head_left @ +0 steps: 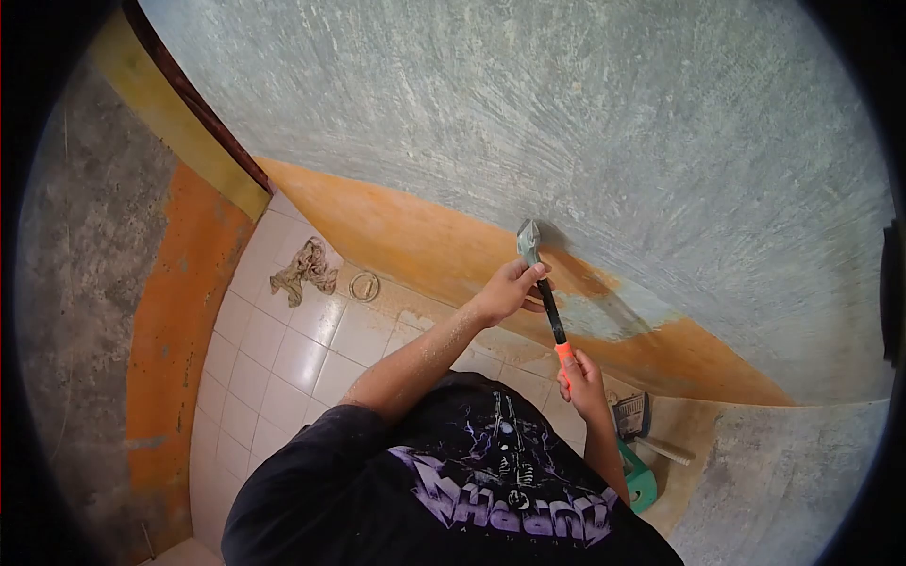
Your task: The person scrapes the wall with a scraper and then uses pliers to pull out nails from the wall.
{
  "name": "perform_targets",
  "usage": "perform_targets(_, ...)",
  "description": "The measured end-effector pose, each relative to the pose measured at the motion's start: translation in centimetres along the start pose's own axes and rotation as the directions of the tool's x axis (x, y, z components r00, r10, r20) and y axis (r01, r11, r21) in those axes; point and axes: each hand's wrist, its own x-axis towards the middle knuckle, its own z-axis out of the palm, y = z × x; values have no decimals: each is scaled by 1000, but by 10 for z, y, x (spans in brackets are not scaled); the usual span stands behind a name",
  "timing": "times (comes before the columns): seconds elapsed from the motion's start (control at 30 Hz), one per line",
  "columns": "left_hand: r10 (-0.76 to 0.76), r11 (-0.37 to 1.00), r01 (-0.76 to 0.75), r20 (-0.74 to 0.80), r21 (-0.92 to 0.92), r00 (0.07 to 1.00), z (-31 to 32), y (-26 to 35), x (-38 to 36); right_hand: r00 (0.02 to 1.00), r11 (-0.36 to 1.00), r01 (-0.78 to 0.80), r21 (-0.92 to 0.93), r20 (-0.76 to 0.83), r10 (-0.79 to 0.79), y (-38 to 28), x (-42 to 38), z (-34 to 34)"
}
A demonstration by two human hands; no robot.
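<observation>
A long-handled scraper [554, 316] with a grey head, black shaft and orange grip slants up against the wall. My left hand [514, 291] is closed around its shaft just below the head. Lower down, my right hand [579, 379] wraps the orange grip. The scraper's head [528, 236] is at the orange-painted band [406, 222] of the wall, near its upper edge; whether it touches cannot be made out. Bare grey patches [613, 316] show in the orange paint to the right of the shaft. Pale dust clings to my left forearm.
A crumpled patterned cloth [307, 272] and a ring-shaped roll [364, 286] lie on the white tiled floor [274, 368]. Pale debris [415, 316] is scattered along the wall's foot. At the right are a green plastic item [640, 481] and a dark-edged object [630, 413].
</observation>
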Motion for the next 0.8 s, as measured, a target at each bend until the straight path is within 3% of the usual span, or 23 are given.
perform_targets(0.43, 63, 996, -58, -81, 67, 995, 5, -18, 9, 971, 973, 175, -151, -136, -196, 37, 23, -3)
perform_targets(0.63, 81, 995, -74, -103, 72, 991, -2, -16, 5, 942, 895, 168, -413, -202, -270, 23, 19, 9)
perform_targets(0.8, 82, 994, -71, -129, 84, 988, -13, -11, 0, 925, 862, 195, -468, -205, -320, 21, 21, 27)
